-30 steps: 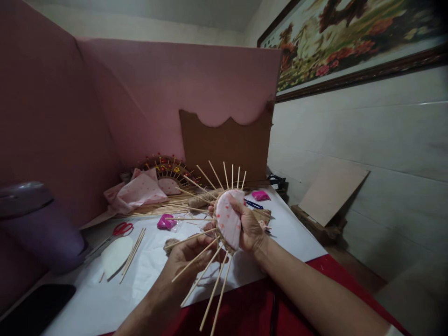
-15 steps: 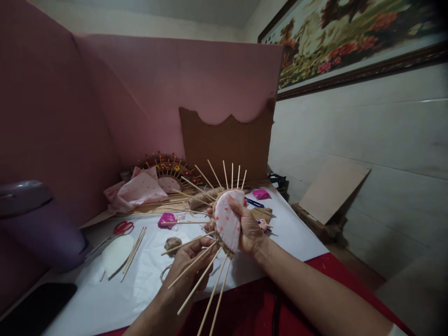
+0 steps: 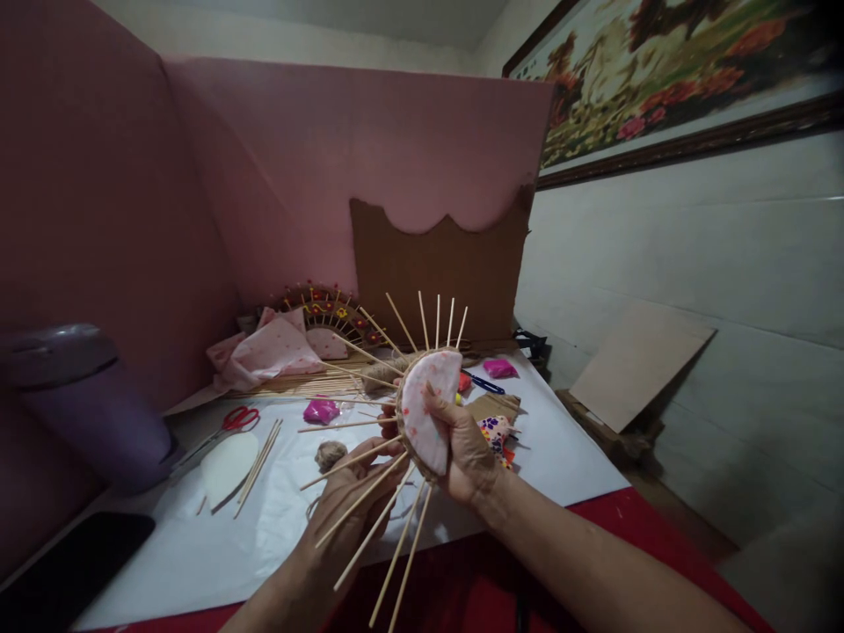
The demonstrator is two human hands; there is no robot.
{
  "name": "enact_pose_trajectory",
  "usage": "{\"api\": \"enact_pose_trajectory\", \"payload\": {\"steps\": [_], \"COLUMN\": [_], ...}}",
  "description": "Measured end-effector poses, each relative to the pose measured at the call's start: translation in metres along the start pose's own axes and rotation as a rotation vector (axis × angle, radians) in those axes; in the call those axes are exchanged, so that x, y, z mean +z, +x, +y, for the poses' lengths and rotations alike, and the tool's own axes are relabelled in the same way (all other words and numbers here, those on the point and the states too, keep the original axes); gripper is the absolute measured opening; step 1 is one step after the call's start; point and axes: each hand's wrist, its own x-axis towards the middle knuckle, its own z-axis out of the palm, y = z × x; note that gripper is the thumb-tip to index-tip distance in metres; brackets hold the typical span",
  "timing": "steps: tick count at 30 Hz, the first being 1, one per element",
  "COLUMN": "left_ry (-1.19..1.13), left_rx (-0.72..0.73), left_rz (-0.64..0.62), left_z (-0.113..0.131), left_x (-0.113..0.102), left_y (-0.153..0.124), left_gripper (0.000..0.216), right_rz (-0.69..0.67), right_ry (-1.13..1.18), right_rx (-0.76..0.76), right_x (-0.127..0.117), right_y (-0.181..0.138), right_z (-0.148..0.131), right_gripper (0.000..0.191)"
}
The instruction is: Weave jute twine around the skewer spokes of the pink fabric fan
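White paper [image 3: 198, 545], skewer-spoked fabric disc [image 3: 425, 413]

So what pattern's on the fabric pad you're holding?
Pale pink fabric pad, small reddish dots; head view.

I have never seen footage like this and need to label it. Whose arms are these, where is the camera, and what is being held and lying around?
The camera is worn on the person's head and looks forward and down, so both bare arms coming in from the bottom are the wearer's own. The right hand grips a half-round fabric pad, pink with dots, with thin sticks fanning out from its edge. The left hand sits among the lower sticks; what its fingers pinch is unclear. Below is a white sheet with red-handled scissors, a ball of twine and a pink packet. Behind lie pink cloth and a decorated fan.
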Motion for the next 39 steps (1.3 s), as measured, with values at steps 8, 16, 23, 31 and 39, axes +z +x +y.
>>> {"api": "enact_pose_trajectory", "payload": {"steps": [8,16,23,31,39], "left_ry": [-0.215,-0.347,-0.279,-0.273,-0.235], "left_rx": [-0.051,-0.112,-0.073,-0.064,-0.103], "left_rz": [-0.103,-0.107,-0.022,0.000,-0.063], "left_z": [-0.015,-0.017,-0.007,-0.007,-0.016], "left_x": [-0.006,-0.007,0.002,0.001,-0.008], "left_y": [0.008,0.009,0.002,0.003,0.006], "left_gripper": [0.023,0.024,0.026,0.030,0.021], "right_rz": [0.041,0.041,0.103,0.141,0.120], "right_ry": [0.043,0.044,0.008,0.008,-0.022], "right_rx": [0.016,0.025,0.006,-0.012,0.020], "right_x": [0.002,-0.001,0.000,0.000,-0.001], "right_y": [-0.002,0.000,0.003,0.003,0.005], "right_z": [0.003,0.004,0.005,0.006,0.005], "right_gripper": [0.017,0.023,0.021,0.020,0.023]}}
